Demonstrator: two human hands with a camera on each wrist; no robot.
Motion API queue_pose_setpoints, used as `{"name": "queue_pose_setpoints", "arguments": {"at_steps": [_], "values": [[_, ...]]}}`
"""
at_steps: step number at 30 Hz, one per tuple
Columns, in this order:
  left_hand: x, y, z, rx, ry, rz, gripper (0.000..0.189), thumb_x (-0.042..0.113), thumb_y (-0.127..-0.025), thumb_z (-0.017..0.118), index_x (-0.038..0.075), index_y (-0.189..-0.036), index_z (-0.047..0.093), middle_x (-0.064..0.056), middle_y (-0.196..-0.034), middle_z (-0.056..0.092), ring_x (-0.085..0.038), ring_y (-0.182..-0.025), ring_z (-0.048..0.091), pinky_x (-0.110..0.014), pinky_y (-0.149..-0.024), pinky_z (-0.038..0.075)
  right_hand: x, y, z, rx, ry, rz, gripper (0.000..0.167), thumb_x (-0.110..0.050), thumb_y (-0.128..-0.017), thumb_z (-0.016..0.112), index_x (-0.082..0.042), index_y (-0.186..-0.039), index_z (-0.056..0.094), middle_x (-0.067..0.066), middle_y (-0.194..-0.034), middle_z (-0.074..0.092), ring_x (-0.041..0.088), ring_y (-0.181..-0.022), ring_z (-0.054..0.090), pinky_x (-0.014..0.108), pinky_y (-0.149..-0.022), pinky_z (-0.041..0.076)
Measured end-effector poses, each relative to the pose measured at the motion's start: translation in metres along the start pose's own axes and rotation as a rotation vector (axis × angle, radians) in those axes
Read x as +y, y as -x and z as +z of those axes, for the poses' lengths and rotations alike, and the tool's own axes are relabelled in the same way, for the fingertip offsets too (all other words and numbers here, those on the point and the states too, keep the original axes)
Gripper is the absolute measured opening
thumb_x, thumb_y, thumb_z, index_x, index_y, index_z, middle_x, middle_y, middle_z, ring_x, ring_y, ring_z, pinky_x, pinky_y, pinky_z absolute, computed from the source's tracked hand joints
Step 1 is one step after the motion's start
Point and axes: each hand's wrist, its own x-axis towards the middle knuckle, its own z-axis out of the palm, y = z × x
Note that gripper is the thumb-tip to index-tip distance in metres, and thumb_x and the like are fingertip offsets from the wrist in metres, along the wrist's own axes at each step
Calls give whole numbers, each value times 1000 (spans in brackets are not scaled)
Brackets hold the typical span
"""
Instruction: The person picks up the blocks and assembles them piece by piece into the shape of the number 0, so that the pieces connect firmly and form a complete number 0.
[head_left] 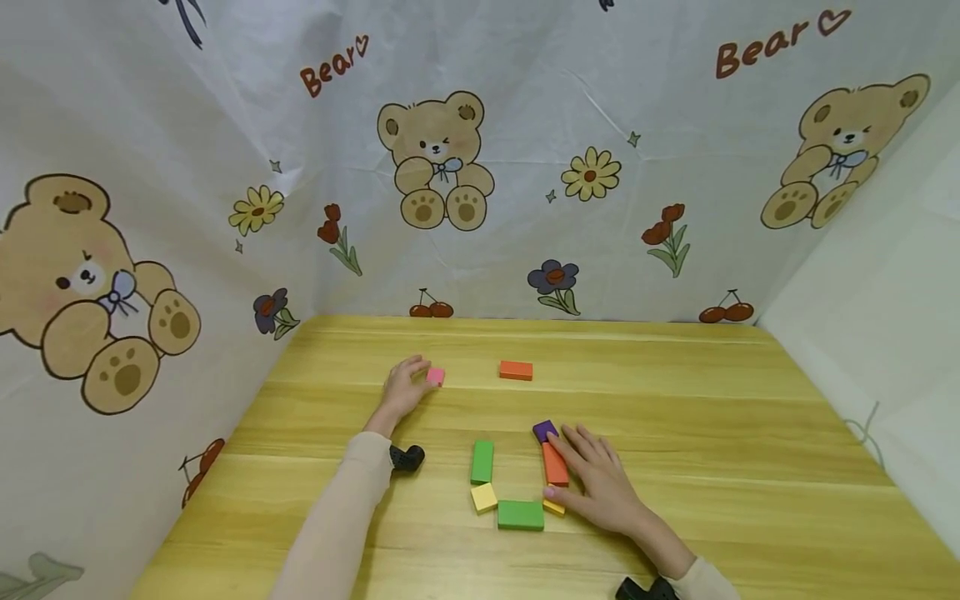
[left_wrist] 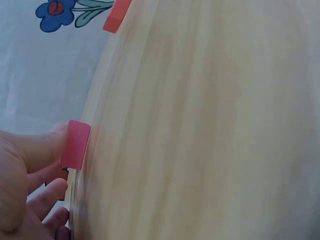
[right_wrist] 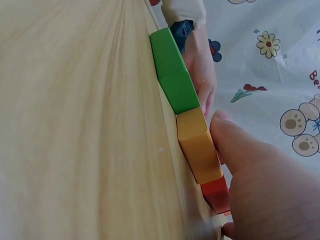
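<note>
My left hand is at the far left of the table, its thumb and index finger pinching a small pink block. My right hand lies spread over the right side of a block outline. Its thumb touches a yellow-orange block, and its index fingertip reaches a purple block. Between those two lies a red-orange block, partly covered by the hand. A green block forms the near side. On the left are a pale yellow block and an upright-lying green block.
An orange block lies alone toward the back of the wooden table. Bear-printed cloth hangs behind and to the left. A white surface with a thin cord is on the right. Black wrist devices are on both arms.
</note>
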Motion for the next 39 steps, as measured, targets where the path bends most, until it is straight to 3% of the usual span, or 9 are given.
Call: {"name": "queue_pose_setpoints", "arguments": {"at_steps": [4, 9, 16, 20, 25, 30, 34, 39], "values": [[1, 1, 3, 34, -58, 28, 41, 15, -91, 69, 2, -129, 61, -13, -150, 44, -38, -144, 28, -59, -117, 16, -1, 0, -1, 3, -4, 3, 77, -49, -86, 68, -15, -149, 42, 20, -154, 37, 44, -144, 25, 68, -112, 11], [1, 2, 4, 79, -57, 44, 37, 14, -90, 70, 2, -124, 65, -16, -140, 54, -38, -138, 37, -56, -116, 23, -1, 0, -1, 5, -4, 0, 77, -49, -86, 69, -15, -149, 42, 20, -154, 37, 44, -144, 25, 68, -112, 11], [0, 4, 2, 105, 140, 13, 38, 9, -89, 70, 1, -125, 64, -19, -131, 60, -36, -129, 48, -49, -110, 39, -1, -1, -3, 5, -1, 2, 78, -49, -85, 69, -15, -150, 42, 20, -154, 37, 44, -144, 25, 68, -112, 11], [2, 8, 1, 103, 194, 20, 39, 8, -89, 70, 2, -127, 63, -18, -130, 60, -34, -125, 53, -47, -104, 44, -1, -1, -2, 3, 2, -1, 78, -50, -85, 69, -15, -149, 42, 20, -154, 37, 44, -144, 25, 68, -112, 11], [11, 15, 6, 35, 226, 76, 40, 7, -89, 70, 2, -128, 63, -16, -125, 62, -31, -112, 60, -43, -96, 51, -2, -1, -1, 9, 3, -11, 78, -49, -84, 70, -14, -149, 43, 20, -153, 38, 44, -144, 26, 68, -111, 12], [25, 20, 16, -75, 191, 145, 35, 10, -87, 73, 4, -121, 68, -13, -114, 68, -25, -100, 64, -38, -90, 53, -2, -1, -1, 8, -1, -12, 78, -49, -84, 70, -14, -148, 43, 20, -153, 38, 44, -144, 26, 68, -111, 12], [31, 26, 25, -179, 165, 153, 30, 11, -86, 75, 5, -114, 71, -11, -106, 70, -18, -93, 63, -31, -82, 53, -2, -2, 0, 5, 1, -8, 78, -49, -85, 70, -14, -149, 43, 20, -153, 38, 44, -144, 26, 67, -112, 12], [34, 33, 34, -246, 166, 163, 27, 8, -85, 74, 4, -111, 71, -10, -101, 69, -14, -88, 61, -25, -76, 51, -1, -1, 0, 1, -1, 0, 78, -49, -85, 69, -14, -149, 43, 20, -153, 38, 44, -143, 26, 68, -111, 12]]}}
